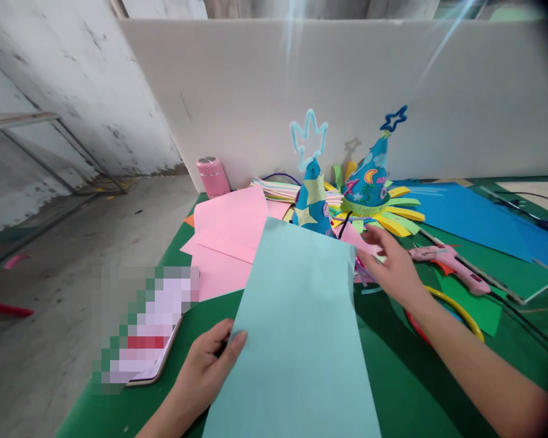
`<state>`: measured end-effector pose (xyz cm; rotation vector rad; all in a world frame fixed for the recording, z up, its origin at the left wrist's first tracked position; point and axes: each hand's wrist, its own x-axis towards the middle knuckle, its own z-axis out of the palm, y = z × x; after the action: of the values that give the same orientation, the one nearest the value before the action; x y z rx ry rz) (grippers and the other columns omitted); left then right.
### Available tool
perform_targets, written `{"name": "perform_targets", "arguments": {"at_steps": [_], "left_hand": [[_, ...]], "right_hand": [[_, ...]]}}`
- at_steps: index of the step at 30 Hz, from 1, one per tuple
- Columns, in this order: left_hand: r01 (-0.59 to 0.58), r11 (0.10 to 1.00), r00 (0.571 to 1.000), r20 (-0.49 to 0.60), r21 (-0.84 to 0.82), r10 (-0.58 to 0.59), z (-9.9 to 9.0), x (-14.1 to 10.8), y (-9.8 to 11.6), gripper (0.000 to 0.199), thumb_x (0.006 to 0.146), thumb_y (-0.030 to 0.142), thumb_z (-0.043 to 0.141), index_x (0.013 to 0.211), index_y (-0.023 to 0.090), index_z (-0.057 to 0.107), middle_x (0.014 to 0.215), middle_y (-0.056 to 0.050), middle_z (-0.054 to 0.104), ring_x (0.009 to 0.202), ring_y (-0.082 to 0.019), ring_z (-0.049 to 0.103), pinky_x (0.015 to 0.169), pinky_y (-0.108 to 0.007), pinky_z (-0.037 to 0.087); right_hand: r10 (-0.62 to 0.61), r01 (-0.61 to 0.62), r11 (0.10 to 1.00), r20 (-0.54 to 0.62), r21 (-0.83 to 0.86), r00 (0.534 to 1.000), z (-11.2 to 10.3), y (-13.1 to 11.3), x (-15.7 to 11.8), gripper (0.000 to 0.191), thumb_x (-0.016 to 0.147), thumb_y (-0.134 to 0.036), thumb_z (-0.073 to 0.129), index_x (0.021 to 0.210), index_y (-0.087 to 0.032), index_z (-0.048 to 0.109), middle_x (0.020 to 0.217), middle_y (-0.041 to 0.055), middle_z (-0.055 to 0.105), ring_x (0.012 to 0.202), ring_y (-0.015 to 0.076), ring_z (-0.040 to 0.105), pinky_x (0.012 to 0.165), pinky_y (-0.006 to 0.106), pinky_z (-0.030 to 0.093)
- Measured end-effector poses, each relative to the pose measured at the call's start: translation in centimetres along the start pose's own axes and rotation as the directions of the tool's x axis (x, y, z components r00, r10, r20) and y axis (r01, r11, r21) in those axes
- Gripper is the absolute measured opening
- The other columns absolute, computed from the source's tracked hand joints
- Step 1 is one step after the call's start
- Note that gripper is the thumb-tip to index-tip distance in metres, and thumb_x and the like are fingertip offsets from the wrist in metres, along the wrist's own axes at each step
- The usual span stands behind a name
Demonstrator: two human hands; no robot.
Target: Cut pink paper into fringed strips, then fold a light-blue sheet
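A long sheet of light blue paper (304,328) is held up in front of me over the green tabletop. My left hand (210,359) grips its left edge, thumb on the front and fingers behind. Beside the upper right corner is my right hand (390,264), fingers apart. Its thumb reaches the sheet's edge; whether it touches I cannot tell. Behind the sheet stands a blue cone party hat (313,198) with a pale blue crown-shaped topper. Another blue cone hat (369,179) has a dark blue star on top and yellow-green paper strips around its base.
Pink paper sheets (231,219) and a pink canister (212,176) lie behind left. A phone (150,340), partly pixelated, rests near the left edge. To the right are a pink glue gun (454,264) with its cord, a yellow-red ring (461,313) and blue sheets (475,213). A white panel (347,79) stands behind.
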<state>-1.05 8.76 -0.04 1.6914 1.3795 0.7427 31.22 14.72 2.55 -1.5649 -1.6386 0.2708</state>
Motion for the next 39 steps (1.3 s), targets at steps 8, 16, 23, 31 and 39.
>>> {"name": "perform_targets", "arguments": {"at_steps": [8,16,23,31,39], "left_hand": [[-0.115,0.983,0.993,-0.017,0.142,0.119,0.6,0.0,0.4,0.020,0.076,0.032,0.046,0.062,0.018,0.051,0.058,0.000,0.047,0.057,-0.014,0.044,0.055,-0.023,0.039],[-0.151,0.967,0.988,0.049,0.204,0.144,0.4,0.2,0.9,0.025,0.080,0.032,0.039,0.058,0.019,0.045,0.056,0.001,0.041,0.056,-0.013,0.040,0.053,-0.024,0.035],[-0.165,0.961,0.986,0.046,0.221,0.158,0.6,0.3,0.2,0.031,0.083,0.028,0.035,0.056,0.021,0.022,0.055,0.004,0.026,0.052,-0.011,0.031,0.051,-0.024,0.028],[-0.099,0.974,0.995,-0.007,0.205,0.102,0.9,0.3,-0.1,0.032,0.082,0.032,0.035,0.056,0.021,0.022,0.055,0.004,0.023,0.051,-0.011,0.028,0.049,-0.024,0.027],[0.081,0.994,0.989,-0.115,-0.077,-0.090,0.8,-0.2,0.8,0.032,0.080,0.037,0.041,0.056,0.020,0.028,0.055,0.005,0.024,0.049,-0.009,0.028,0.045,-0.023,0.025]], "right_hand": [[-0.269,0.225,0.947,0.181,0.231,0.946,4.0,-3.8,6.6,0.083,0.055,-0.038,0.072,0.125,-0.022,0.031,0.122,0.0073,0.048,0.109,0.0251,0.046,0.090,0.038,0.039],[-0.270,0.236,0.927,0.081,0.292,0.960,6.1,-2.4,8.7,0.071,0.058,-0.035,0.069,0.119,-0.019,0.035,0.112,0.0078,0.053,0.100,0.0244,0.051,0.086,0.039,0.042],[-0.307,0.264,0.908,0.087,0.324,0.948,6.4,-1.9,11.4,0.070,0.058,-0.039,0.069,0.117,-0.018,0.037,0.111,0.0075,0.054,0.100,0.0226,0.052,0.087,0.035,0.042],[-0.244,0.207,0.934,0.096,0.293,0.965,5.0,-0.7,9.9,0.086,0.057,-0.043,0.070,0.128,-0.021,0.026,0.127,0.0094,0.042,0.117,0.0248,0.038,0.094,0.041,0.036],[-0.336,0.336,0.942,0.053,0.005,0.940,-1.7,-4.0,-1.6,0.043,0.078,-0.030,0.052,0.119,-0.023,0.040,0.116,0.0071,0.049,0.108,0.0231,0.045,0.089,0.038,0.038]]}}
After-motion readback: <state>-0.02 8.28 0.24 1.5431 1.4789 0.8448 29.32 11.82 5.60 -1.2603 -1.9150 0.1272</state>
